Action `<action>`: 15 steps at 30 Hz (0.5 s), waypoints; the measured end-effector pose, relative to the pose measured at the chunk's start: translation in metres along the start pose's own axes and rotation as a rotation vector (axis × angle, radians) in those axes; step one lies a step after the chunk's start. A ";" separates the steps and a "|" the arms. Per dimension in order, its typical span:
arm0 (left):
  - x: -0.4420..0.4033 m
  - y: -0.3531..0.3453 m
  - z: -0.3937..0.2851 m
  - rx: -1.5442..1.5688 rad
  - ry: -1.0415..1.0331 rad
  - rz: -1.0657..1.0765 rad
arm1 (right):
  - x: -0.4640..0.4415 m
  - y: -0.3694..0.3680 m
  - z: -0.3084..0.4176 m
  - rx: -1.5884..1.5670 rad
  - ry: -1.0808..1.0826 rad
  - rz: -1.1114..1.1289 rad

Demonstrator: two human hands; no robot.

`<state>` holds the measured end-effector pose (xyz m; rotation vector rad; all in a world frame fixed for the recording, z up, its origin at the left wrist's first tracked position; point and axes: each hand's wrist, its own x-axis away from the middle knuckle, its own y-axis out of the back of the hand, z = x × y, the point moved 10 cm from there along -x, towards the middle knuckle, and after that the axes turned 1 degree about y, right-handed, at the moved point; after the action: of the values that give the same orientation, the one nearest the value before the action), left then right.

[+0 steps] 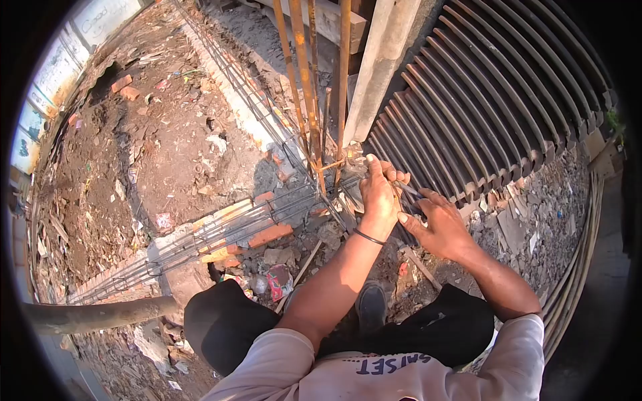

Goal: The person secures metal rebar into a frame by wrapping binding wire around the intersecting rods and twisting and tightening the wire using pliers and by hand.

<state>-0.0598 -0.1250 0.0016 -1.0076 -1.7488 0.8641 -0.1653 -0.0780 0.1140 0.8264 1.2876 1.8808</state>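
Though I cannot tell which grips it, a slim piece (408, 190) lies between the curled left hand (380, 199) and right hand (443, 226); rusty bars (303, 70) stand upright just beyond, leftward, nearer the left hand.

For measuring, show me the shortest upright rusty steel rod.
The thin rusty steel rod between the two rightmost tall ones: its tip shows; the others leave the picture's top.

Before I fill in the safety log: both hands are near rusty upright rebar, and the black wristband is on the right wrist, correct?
Not quite: the head view shows the black wristband on the left wrist. The left hand and right hand are near rusty upright rebar.
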 end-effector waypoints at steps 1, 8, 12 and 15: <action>0.002 -0.002 0.000 0.003 0.015 0.016 | -0.004 -0.001 -0.006 -0.070 -0.025 0.003; 0.002 -0.002 0.000 -0.053 0.045 0.036 | -0.009 0.004 0.009 -0.027 0.015 0.022; -0.005 0.004 0.004 -0.144 0.068 0.056 | -0.013 0.001 0.004 -0.055 0.038 0.031; -0.002 -0.002 0.002 -0.087 0.110 0.125 | -0.017 0.000 0.011 -0.053 0.072 0.021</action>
<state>-0.0619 -0.1284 0.0022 -1.2097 -1.6558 0.7996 -0.1468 -0.0864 0.1153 0.7538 1.2706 1.9693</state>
